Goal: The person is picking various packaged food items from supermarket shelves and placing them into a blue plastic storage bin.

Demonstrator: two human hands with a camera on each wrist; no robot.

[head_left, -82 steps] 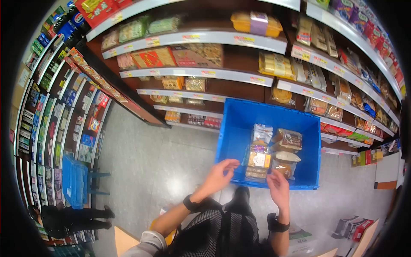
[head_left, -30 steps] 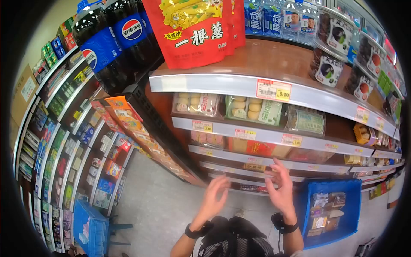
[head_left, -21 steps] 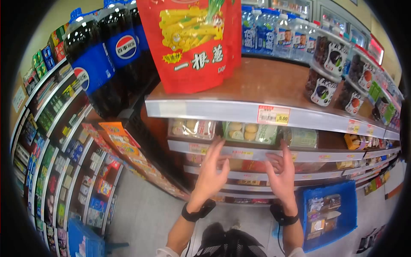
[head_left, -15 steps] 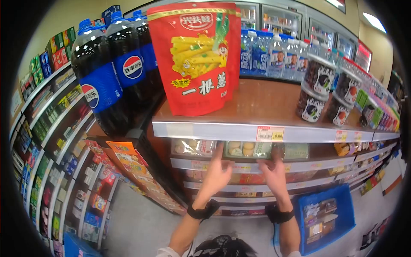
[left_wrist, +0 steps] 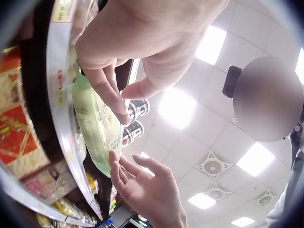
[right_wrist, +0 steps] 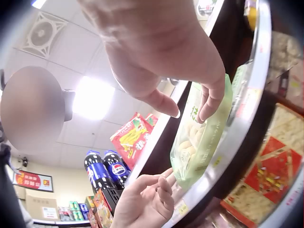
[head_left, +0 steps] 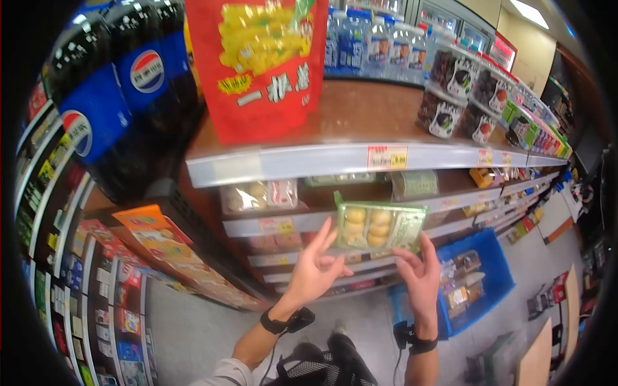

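A green-edged clear pack of small round pastries (head_left: 380, 225) is held up between both hands, in front of the shelf it matches. My left hand (head_left: 315, 270) grips its left end, index finger reaching up along the edge, thumb standing off from the pack. At the other end, my right hand (head_left: 420, 276) holds the lower right corner with fingers bent over the edge. In the right wrist view those right fingers (right_wrist: 211, 99) curl over the green end of the pack. The left wrist view shows the pack's green side (left_wrist: 92, 123) spanning between the two hands.
A clear-and-red pack of pastries (head_left: 261, 193) and a greenish pack (head_left: 414, 184) sit on the shelf behind. Cola bottles (head_left: 138, 83), a red snack bag (head_left: 257, 77) and lidded tubs (head_left: 444, 116) stand on top. A blue crate (head_left: 496, 248) holding packaged food is at lower right.
My hands have risen from over the blue crate to the shelf. The green pack of pastries has come out from between its neighbours and forward, held in both hands.
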